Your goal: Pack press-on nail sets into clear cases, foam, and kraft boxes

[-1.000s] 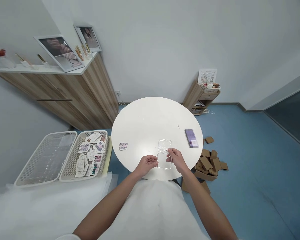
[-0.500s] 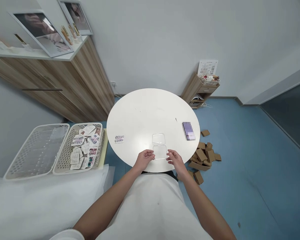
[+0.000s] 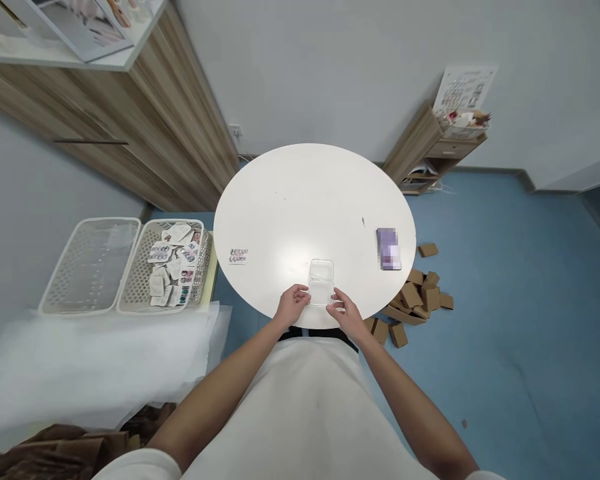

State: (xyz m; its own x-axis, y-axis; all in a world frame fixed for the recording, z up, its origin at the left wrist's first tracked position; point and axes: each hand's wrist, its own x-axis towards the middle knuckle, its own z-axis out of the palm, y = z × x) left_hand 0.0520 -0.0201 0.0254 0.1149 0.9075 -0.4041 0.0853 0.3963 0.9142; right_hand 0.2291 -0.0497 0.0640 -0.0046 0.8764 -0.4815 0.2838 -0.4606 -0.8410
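A small clear plastic case (image 3: 322, 293) lies near the table's front edge, its see-through lid folded back flat on the far side. My left hand (image 3: 292, 305) grips the case's left edge between thumb and fingers. On the opposite edge, my right hand (image 3: 348, 315) has its fingers closed at the side of the case. Nothing shows inside the case. To the left on the table is a card of purple press-on nails (image 3: 238, 256). A purple, blurred-out flat item (image 3: 389, 250) rests at the right.
The round white table (image 3: 310, 193) stands before me. Left of it, a white basket (image 3: 130, 293) holds several nail cards, beside a second basket (image 3: 55, 293). Brown cardboard boxes (image 3: 410, 297) are piled on the floor at right. A wooden cabinet (image 3: 180, 127) stands at back left.
My view has tilted further down and shifted, so the table appears higher. Both hands stay at the case's sides; my right fingers now sit closer against its edge.
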